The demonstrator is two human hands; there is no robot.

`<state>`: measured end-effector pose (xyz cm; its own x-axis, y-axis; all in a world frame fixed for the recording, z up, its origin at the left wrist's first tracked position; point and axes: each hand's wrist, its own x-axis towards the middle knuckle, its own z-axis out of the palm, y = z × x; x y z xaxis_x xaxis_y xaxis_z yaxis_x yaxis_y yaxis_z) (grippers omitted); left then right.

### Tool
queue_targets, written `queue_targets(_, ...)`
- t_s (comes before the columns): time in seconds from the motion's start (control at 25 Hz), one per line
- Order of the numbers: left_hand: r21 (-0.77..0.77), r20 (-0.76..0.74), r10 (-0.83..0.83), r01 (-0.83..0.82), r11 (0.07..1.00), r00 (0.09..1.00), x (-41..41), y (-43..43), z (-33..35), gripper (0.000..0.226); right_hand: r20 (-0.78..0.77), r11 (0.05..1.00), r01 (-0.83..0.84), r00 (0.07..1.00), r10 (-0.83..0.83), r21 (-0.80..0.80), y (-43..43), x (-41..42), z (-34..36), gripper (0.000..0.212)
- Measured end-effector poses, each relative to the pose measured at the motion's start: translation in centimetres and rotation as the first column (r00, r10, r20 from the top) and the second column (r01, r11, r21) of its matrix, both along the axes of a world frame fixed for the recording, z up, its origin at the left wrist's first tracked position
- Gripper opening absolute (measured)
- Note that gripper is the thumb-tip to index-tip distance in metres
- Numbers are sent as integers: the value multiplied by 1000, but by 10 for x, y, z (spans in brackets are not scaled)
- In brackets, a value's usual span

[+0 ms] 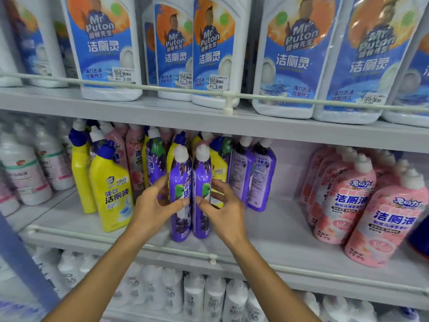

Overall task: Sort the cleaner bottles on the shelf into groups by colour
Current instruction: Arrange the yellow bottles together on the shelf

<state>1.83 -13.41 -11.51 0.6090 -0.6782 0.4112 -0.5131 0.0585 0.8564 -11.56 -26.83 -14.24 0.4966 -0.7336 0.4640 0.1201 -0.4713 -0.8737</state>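
Note:
Two purple cleaner bottles with white caps stand side by side at the front of the middle shelf (290, 231). My left hand (154, 209) wraps around the left purple bottle (180, 182). My right hand (224, 211) wraps around the right purple bottle (201, 180). Left of them stands a yellow bottle (111, 189) with a blue cap, another yellow one behind it. More purple bottles (255, 173), yellow ones and pink ones are mixed behind my hands. A group of pink bottles (346, 203) fills the right side.
Large white bottles with blue labels (104, 45) line the upper shelf behind a rail (227, 95). White bottles (23, 175) stand at the far left of the middle shelf and on the lower shelf (204, 296). Bare shelf surface lies between the purple and pink bottles.

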Motion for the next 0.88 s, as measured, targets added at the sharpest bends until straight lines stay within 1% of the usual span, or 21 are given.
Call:
queue_targets(0.12,-10,1,95,-95,995,996,26,34,0,58,15,999,-49,999,49,-7,27,44,1,54)
queue_targets(0.24,-34,-23,190,-191,981,981,46,57,-1,58,14,996,-91,996,91,8,51,82,0,52)
queue_targets(0.36,-23,10,279,-278,960,960,64,68,-2,56,33,991,-124,992,122,55,64,106,-3,50)
queue_targets(0.48,-5,28,338,-338,941,941,78,68,-7,58,32,991,-112,993,109,74,68,117,-5,50)
queue_targets(0.68,-12,21,448,-448,894,894,77,60,-11,48,4,985,-125,992,125,120,64,122,0,52)
queue_targets(0.88,-44,-34,529,-530,847,848,56,54,-7,44,-87,969,-208,972,220,133,55,112,6,52)
